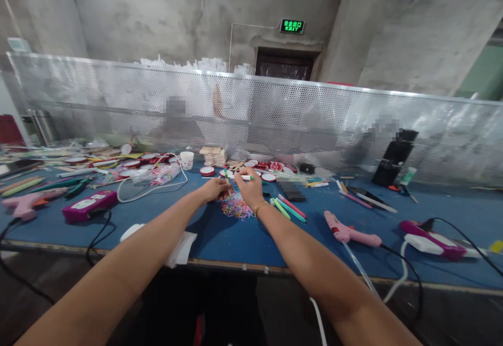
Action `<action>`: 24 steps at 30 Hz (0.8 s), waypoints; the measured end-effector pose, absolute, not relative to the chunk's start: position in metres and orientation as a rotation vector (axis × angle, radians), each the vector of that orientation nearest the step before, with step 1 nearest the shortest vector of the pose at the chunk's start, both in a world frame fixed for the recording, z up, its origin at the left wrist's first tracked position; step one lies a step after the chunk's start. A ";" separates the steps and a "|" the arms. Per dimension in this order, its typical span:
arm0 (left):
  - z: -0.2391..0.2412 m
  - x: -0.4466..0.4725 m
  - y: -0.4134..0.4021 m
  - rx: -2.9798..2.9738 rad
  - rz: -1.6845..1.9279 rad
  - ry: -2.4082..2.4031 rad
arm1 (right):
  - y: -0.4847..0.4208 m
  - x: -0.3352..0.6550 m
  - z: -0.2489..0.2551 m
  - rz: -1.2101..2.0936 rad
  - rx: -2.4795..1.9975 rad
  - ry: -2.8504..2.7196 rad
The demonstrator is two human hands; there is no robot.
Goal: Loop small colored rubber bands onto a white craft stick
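My left hand (216, 189) is closed on a small upright stick (226, 172) with green and red bands. In my right hand (250, 185) is a white marker (247, 177) with a green end, pointing across toward that stick. Whether the marker touches the stick is too small to tell. Just below both hands lies a heap of tiny multicoloured pieces (238, 208). Several coloured markers (290, 209) rest on the blue table (220, 246) to the right of the heap.
Pink glue guns lie at right (349, 232) and left (29, 203), with cords. Purple power strips sit at left (89, 205) and right (436, 241). Behind are a paper cup (187, 160), stacked wooden pieces (213, 156), red-and-white round pieces (269, 177) and a perforated metal screen (228, 105).
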State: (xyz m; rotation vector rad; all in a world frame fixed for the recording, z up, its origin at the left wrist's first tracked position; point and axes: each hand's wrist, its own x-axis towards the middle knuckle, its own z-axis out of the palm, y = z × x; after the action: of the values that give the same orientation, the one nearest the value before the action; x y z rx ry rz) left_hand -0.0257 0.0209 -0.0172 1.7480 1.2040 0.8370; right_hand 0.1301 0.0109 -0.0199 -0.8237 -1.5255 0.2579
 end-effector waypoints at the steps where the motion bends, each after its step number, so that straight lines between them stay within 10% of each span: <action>1: -0.018 -0.026 0.022 1.749 0.837 1.194 | 0.011 0.130 -0.020 0.257 -0.821 -1.534; 24: -0.018 -0.026 0.022 1.737 0.825 1.201 | 0.012 0.130 -0.020 0.250 -0.806 -1.523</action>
State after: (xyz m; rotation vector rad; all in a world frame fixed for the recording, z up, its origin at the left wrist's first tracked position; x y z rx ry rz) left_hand -0.0256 0.0218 -0.0179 1.7373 1.2015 0.8245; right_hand 0.1303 0.0125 -0.0202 -0.8064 -1.5232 0.2503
